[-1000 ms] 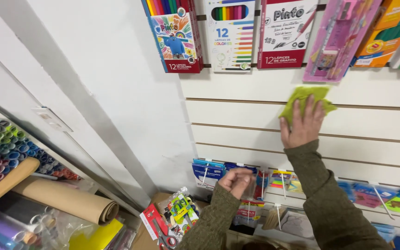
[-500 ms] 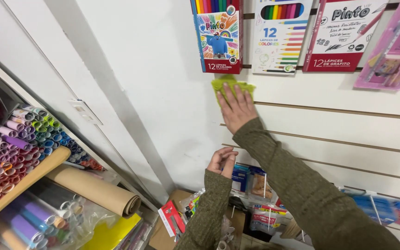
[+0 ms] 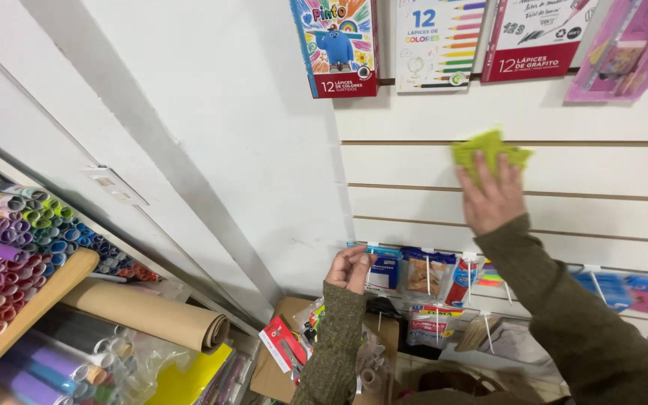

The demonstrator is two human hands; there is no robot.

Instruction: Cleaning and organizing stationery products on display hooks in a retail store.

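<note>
My right hand (image 3: 491, 197) presses a yellow-green cloth (image 3: 490, 150) flat against the white slatted wall panel (image 3: 414, 169), just below a row of hanging pencil boxes (image 3: 337, 46). My left hand (image 3: 351, 268) is lower, its fingers curled in a loose fist with nothing visible in it, close in front of small packets (image 3: 418, 274) hanging on hooks. Both arms wear olive-green sleeves.
Rolled coloured paper tubes (image 3: 16, 240) fill a rack at the left. A brown paper roll (image 3: 151, 315) and yellow sheets (image 3: 189, 379) lie below it. A cardboard box (image 3: 279, 371) with small goods sits under the hooks. More packets (image 3: 639, 289) hang at the right.
My right hand has slid the cloth across the panel, right and a little down from under the coloured pencil box. My left hand stays curled by the hanging packets. The view has shifted.
</note>
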